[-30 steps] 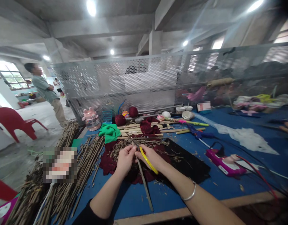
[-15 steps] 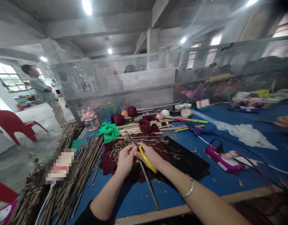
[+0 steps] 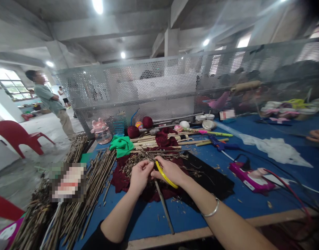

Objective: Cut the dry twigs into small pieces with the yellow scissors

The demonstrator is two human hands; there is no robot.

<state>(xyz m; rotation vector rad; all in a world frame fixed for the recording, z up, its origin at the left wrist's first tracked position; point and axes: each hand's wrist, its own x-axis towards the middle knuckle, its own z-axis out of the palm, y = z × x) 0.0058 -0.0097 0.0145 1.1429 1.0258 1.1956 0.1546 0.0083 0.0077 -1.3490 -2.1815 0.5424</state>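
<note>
My left hand (image 3: pixel 139 176) is closed around the upper part of a thin brown stick (image 3: pixel 163 206) that slants down toward the table's near edge. My right hand (image 3: pixel 169 170) grips a tool with a yellow handle (image 3: pixel 165 176) and presses it against the same stick, right beside the left fingers. Both hands hover over a dark red cloth (image 3: pixel 121 178) strewn with dry bits of bark.
Bundles of sticks (image 3: pixel 78 194) lie at the left on the blue table (image 3: pixel 190 218). A black mat (image 3: pixel 214 180), a pink device with cables (image 3: pixel 249 177), a blue glue gun (image 3: pixel 219 144), yarn balls (image 3: pixel 133 132) and a mesh partition (image 3: pixel 175 86) surround the work. A person (image 3: pixel 51 102) stands far left near a red chair (image 3: pixel 15 137).
The hands stay joined on the stick. Its lower end has swung slightly, and the view has shifted a little.
</note>
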